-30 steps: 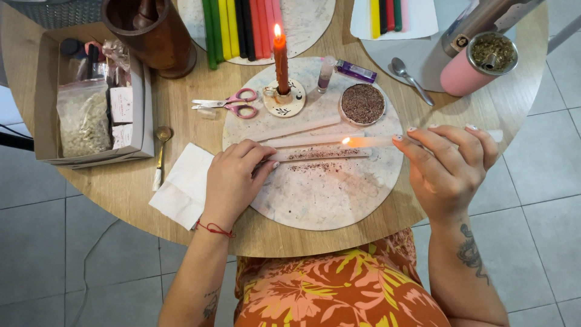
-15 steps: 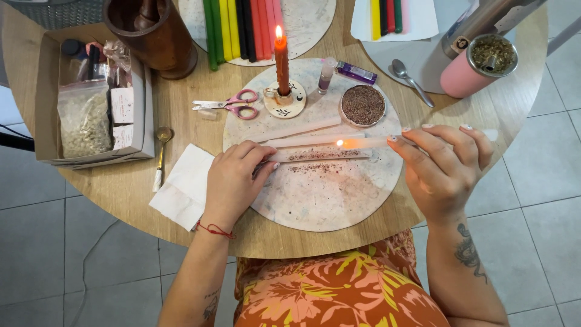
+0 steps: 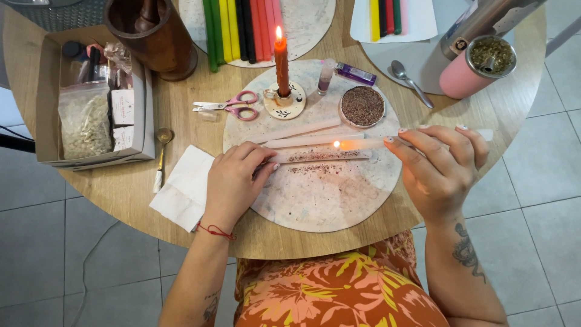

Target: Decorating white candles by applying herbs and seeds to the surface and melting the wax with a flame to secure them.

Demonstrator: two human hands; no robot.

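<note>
My right hand [image 3: 439, 166] holds a lit pale taper candle [image 3: 363, 144] level over a round stone board [image 3: 330, 200], flame pointing left. Below the flame lies a pale candle coated with dark herb flakes [image 3: 321, 156]; my left hand [image 3: 233, 181] presses on its left end. Two more pale candles [image 3: 296, 130] lie just behind it on the board. A lit orange candle [image 3: 281, 60] stands upright in a small holder at the board's far edge, next to a round dish of dried herbs [image 3: 362, 106].
Pink scissors [image 3: 227, 106], a purple lighter [image 3: 356, 74] and a white napkin [image 3: 184, 188] lie on the round wooden table [image 3: 127, 188]. A cardboard box [image 3: 94, 106] sits left, a wooden mortar [image 3: 151, 33] behind it. Coloured candles [image 3: 242, 24], a spoon [image 3: 408, 82] and a pink cup [image 3: 475, 66] are at the back.
The flame of the held candle has moved leftward along the herb-coated candle. My left hand has stayed put.
</note>
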